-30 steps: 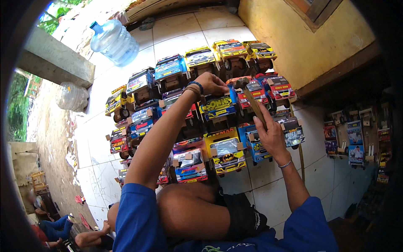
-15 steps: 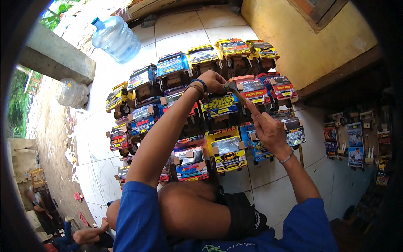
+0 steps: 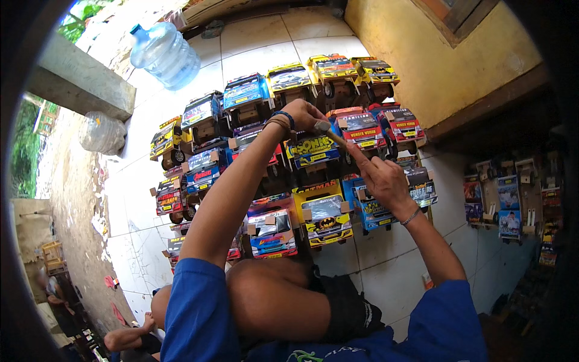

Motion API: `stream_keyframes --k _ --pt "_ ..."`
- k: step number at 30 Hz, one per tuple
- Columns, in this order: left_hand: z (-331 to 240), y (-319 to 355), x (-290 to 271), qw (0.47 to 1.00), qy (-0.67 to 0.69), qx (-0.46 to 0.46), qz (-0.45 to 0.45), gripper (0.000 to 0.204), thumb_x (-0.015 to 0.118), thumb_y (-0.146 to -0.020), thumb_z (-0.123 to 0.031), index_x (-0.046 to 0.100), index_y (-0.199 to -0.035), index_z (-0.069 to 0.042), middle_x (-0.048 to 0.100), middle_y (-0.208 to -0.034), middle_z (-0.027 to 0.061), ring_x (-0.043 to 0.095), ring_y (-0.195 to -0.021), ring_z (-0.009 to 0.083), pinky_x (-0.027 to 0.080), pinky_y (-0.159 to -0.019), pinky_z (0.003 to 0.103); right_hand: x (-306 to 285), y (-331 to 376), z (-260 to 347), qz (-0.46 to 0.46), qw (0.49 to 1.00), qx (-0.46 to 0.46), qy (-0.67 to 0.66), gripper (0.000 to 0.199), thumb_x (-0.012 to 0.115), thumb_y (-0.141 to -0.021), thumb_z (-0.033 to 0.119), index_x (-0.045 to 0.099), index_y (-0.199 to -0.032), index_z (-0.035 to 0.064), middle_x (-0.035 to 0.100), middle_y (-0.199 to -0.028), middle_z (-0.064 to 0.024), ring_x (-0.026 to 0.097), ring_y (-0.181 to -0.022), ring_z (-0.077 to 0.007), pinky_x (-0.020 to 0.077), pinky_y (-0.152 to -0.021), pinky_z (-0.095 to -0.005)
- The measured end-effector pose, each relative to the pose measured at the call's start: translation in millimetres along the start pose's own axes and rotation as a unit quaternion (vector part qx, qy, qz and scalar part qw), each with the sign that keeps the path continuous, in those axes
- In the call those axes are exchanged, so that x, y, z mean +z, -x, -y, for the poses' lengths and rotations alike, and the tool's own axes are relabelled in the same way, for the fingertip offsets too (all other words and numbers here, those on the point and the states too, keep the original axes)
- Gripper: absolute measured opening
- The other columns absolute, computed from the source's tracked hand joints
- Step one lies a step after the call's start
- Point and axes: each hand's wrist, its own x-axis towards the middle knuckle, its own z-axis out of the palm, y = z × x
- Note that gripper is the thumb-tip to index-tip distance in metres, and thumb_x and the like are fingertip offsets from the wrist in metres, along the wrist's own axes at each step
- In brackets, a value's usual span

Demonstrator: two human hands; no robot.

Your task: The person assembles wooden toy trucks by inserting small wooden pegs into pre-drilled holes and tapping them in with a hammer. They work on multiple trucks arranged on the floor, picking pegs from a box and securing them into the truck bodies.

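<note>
My right hand [image 3: 387,187] is closed round the handle of a hammer [image 3: 322,128], forefinger stretched along it. The hammer's head is just beside my left hand [image 3: 303,114], above a toy truck with blue, yellow and green printing [image 3: 315,151]. The left hand's fingers are bent together at the top of this truck; what they pinch, if anything, is hidden. A red-fronted toy truck [image 3: 362,131] stands to the right of the hammer head. Nearer to me are a yellow toy truck [image 3: 327,222] and a blue one [image 3: 373,208], under my right hand.
Several more toy trucks [image 3: 244,92] stand in rows on the white tile floor [image 3: 392,265]. A large clear water bottle [image 3: 166,55] lies at the back left. The yellow wall [image 3: 416,72] bounds the right. More toy trucks [image 3: 509,205] are at far right; another person's leg [image 3: 129,338] shows lower left.
The hammer head has shifted slightly left and toward me, with my right hand moving along. My left hand stays at nearly the same place.
</note>
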Motion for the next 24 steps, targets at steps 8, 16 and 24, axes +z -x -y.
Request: stream_keyframes --k 8,16,24 --pt "6.4 3.1 7.3 0.996 0.084 0.014 -0.024 0.028 0.082 -0.079 -0.025 0.077 -0.101 -0.008 0.074 -0.089 0.0063 0.068 -0.078 0.0146 0.055 -0.078 0.028 -1.3 2.4 2.4 -0.009 0.999 0.044 -0.018 0.067 0.06 -0.092 0.013 0.035 -0.153 0.0266 0.045 -0.061 -0.0081 0.051 -0.05 -0.0251 0.0461 -0.049 -0.0382" --pt "-6.9 25.4 10.3 0.992 -0.026 0.048 -0.109 0.038 0.079 -0.08 -0.038 0.077 -0.105 -0.01 0.075 -0.098 0.0109 0.071 -0.087 0.0195 0.055 -0.084 0.032 -44.9 -6.8 55.2 -0.161 0.958 0.115 -0.207 0.058 0.055 -0.099 0.012 0.036 -0.153 0.0212 0.052 -0.063 -0.0114 0.048 -0.05 -0.0201 0.0398 -0.05 -0.0366" --pt "-0.2 194.8 -47.3 0.964 -0.125 0.148 -0.182 0.046 0.069 -0.087 -0.046 0.072 -0.11 -0.006 0.074 -0.099 0.0136 0.071 -0.089 0.0271 0.055 -0.082 0.036 -70.9 3.7 179.4 -0.15 0.918 0.061 -0.362 0.057 0.05 -0.1 0.008 0.032 -0.154 0.012 0.046 -0.148 -0.0183 0.068 -0.087 -0.0177 0.0504 -0.066 -0.0305"
